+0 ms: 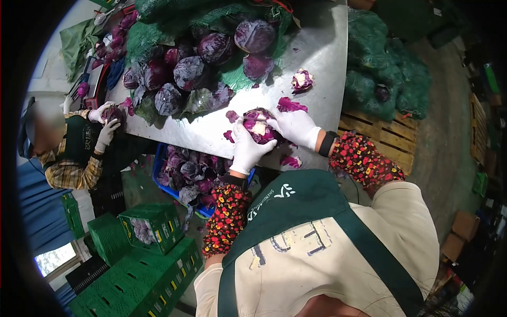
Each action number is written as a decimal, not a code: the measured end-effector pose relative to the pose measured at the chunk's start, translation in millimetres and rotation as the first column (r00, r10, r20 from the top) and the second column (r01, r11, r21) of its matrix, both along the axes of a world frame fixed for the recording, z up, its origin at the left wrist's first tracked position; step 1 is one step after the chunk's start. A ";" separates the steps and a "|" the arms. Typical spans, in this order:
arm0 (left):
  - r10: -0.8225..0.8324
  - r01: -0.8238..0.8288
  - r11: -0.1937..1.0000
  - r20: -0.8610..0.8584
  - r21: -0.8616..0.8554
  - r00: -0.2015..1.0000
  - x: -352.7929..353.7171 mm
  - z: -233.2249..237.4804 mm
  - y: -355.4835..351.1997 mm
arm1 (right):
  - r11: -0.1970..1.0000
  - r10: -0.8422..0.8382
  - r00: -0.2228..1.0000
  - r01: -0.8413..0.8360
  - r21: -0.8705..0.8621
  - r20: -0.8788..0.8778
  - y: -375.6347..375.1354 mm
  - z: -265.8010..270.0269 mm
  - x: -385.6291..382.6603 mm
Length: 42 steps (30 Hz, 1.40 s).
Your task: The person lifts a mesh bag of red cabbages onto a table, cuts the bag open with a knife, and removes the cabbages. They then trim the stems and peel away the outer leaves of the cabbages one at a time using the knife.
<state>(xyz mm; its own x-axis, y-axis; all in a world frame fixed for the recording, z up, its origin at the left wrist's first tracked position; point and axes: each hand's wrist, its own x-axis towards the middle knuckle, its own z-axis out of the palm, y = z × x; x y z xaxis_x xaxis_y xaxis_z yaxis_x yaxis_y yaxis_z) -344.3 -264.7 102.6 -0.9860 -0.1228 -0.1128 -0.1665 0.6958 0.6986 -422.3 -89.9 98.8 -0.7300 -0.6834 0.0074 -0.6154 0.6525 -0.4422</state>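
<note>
Just in from the near edge of the metal table [322,47], a trimmed red cabbage [257,138] sits stem end up, its pale cut core showing. My left hand [248,149], in a white glove, is wrapped round the cabbage's near left side. From the right, my gloved right hand [297,127] grips its upper edge; the fingertips are partly hidden by the leaves. Loose purple leaves [290,104] lie around it. A cut cabbage stump [302,81] rests farther back on the right.
Whole red cabbages [215,48] spill from a green net bag [237,76] across the table. Below its edge stands a blue crate [157,168] of leaves. At left a co-worker [79,142] handles another cabbage. Green crates [127,280] fill the lower left; netted sacks [369,68] sit on a pallet [380,138].
</note>
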 end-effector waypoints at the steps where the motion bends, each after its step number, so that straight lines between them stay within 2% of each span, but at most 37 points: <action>1: 0.012 -0.013 1.000 -0.035 -0.018 0.999 0.4 -5.2 0.9 | 0.999 -0.023 1.000 0.023 0.035 -0.003 -4.7 -4.6 -3.8; 2: 0.026 -0.029 0.999 -0.071 -0.036 0.997 0.3 -9.1 2.0 | 0.999 -0.021 1.000 0.021 0.038 -0.004 -7.2 -8.7 -6.8; 4: 0.047 -0.052 0.997 -0.080 -0.063 0.996 -2.3 -8.7 2.4 | 0.987 -0.158 0.983 0.156 0.034 0.094 -14.1 5.1 -12.7; 8: 0.044 -0.050 0.996 -0.080 -0.073 0.996 -2.9 -9.6 6.2 | 0.991 -0.102 0.993 0.096 0.093 0.064 -17.3 5.6 -28.9; 10: -0.009 -0.001 0.997 -0.129 -0.074 0.992 1.2 -6.5 6.7 | 0.983 -0.164 0.984 0.158 0.094 0.064 -13.5 -1.5 -40.8; 11: -0.097 0.075 0.989 -0.172 -0.129 0.980 7.4 -0.7 7.0 | 0.972 -0.200 0.975 0.185 0.144 0.100 -7.5 -31.2 -54.9; 12: -0.180 0.150 0.972 -0.162 -0.179 0.970 15.2 1.1 5.9 | 0.977 -0.198 0.970 0.185 0.104 0.141 -0.3 -45.5 -56.6; 14: -0.180 0.134 0.974 -0.261 -0.183 0.949 22.7 -3.2 5.5 | 0.972 -0.233 0.960 0.233 0.017 0.154 -1.2 -46.7 -49.9; 15: -0.148 0.121 0.985 -0.238 -0.125 0.960 25.4 -5.2 2.8 | 0.962 -0.256 0.923 0.274 -0.021 0.285 -1.0 -45.2 -47.6; 16: -0.139 0.128 0.990 -0.220 -0.065 0.966 25.5 -6.5 -0.3 | 0.957 -0.231 0.931 0.270 -0.105 0.281 1.2 -42.0 -49.4; 17: -0.136 0.133 0.991 -0.213 -0.029 0.967 21.7 -5.5 -4.0 | 0.959 -0.231 0.938 0.264 -0.101 0.259 4.3 -36.5 -46.3; 18: -0.139 0.144 0.990 -0.190 0.013 0.972 23.4 -6.1 -5.9 | 0.960 -0.237 0.938 0.267 -0.089 0.254 7.4 -3.8 -30.6; 20: -0.162 0.165 0.986 -0.162 0.006 0.973 20.4 -8.4 -7.6 | 0.990 -0.058 0.945 0.095 -0.101 0.321 3.4 18.8 -20.9; 22: -0.223 0.220 0.975 -0.110 -0.033 0.969 14.9 -3.7 -7.3 | 0.999 -0.031 0.932 0.016 0.043 0.360 -0.8 30.0 -21.9; 23: -0.232 0.232 0.973 -0.124 -0.009 0.965 13.4 -7.0 -9.2 | 0.998 0.048 0.924 -0.034 -0.045 0.379 1.5 25.6 -30.0; 27: -0.300 0.298 0.954 -0.115 -0.037 0.947 6.8 -0.9 -12.6 | 0.984 0.157 0.926 -0.119 -0.129 0.343 3.3 14.7 -42.6; 30: -0.325 0.324 0.946 -0.060 -0.028 0.944 1.8 0.4 -11.8 | 0.977 0.214 0.898 -0.187 -0.105 0.385 6.0 14.2 -46.2; 32: -0.334 0.332 0.943 -0.071 -0.029 0.940 -0.5 -0.1 -12.1 | 0.975 0.219 0.910 -0.191 -0.114 0.353 3.4 8.8 -45.1; 34: -0.327 0.323 0.945 -0.089 -0.058 0.941 -0.8 -0.4 -10.5 | 0.989 0.147 0.963 -0.138 -0.054 0.225 -2.4 7.6 -41.9; 35: -0.327 0.322 0.945 -0.087 -0.060 0.941 -0.3 -1.3 -10.1 | 0.984 0.150 0.972 -0.129 -0.125 0.181 -2.8 0.9 -42.8; 37: -0.252 0.252 0.967 -0.008 0.044 0.968 -0.3 -3.5 -11.9 | 0.984 0.128 0.972 -0.100 -0.147 0.196 -7.4 -0.3 -47.4; 38: -0.251 0.251 0.967 -0.005 0.037 0.968 1.3 -4.3 -12.0 | 0.984 0.100 0.971 -0.064 -0.165 0.218 -8.9 -1.3 -47.8; 39: -0.252 0.253 0.967 -0.034 0.021 0.967 1.8 -5.2 -12.2 | 0.956 0.090 0.977 -0.030 -0.292 0.194 -9.7 -16.6 -52.2; 40: -0.255 0.256 0.967 -0.063 0.006 0.965 0.2 -4.6 -13.0 | 0.955 0.064 0.984 -0.012 -0.297 0.168 -7.6 -27.8 -62.6; 41: -0.328 0.333 0.942 -0.109 0.033 0.938 1.0 6.3 -9.7 | 0.978 -0.051 0.990 0.077 -0.196 0.132 -3.3 -45.2 -66.9; 42: -0.383 0.375 0.924 -0.171 -0.080 0.908 5.1 7.2 -5.6 | 0.980 -0.162 0.983 0.170 -0.103 0.084 -2.8 -59.6 -72.6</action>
<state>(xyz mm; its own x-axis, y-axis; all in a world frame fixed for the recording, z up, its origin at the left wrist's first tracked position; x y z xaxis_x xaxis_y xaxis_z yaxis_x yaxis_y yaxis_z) -339.2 -270.3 109.8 -0.9623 0.2633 0.0679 0.2414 0.7123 0.6590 -494.9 -92.7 39.2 -0.8347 -0.5504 0.0167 -0.4649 0.6881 -0.5571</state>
